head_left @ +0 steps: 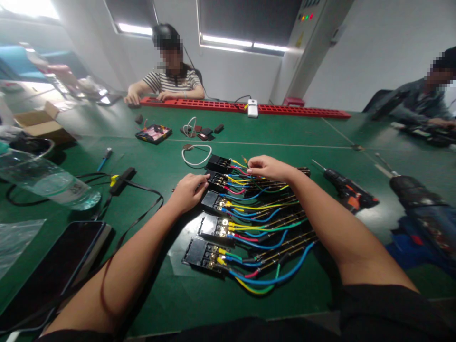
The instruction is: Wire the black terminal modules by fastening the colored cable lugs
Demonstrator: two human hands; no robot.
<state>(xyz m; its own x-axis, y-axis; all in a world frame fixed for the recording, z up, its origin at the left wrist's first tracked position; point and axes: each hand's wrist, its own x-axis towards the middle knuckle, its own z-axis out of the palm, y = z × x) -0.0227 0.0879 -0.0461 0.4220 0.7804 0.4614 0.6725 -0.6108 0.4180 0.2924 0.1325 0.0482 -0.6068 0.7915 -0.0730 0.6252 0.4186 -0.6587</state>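
A row of several black connector blocks (213, 228) with blue, yellow, green and red wires (265, 216) lies on the green table (285, 133) in front of me. My left hand (188, 191) rests with curled fingers on the left edge of the second block from the far end (216, 179). My right hand (267, 167) hovers over the wires near the farthest block (219, 164), its fingers pinched together on a wire there. What exactly the pinch holds is too small to see.
A black and orange power screwdriver (347, 189) lies right of the wires, a larger drill (423, 213) beyond it. A water bottle (42, 180), a phone (50, 270) and black cables (128, 183) are on the left. Two other people sit at the table's far side and right end.
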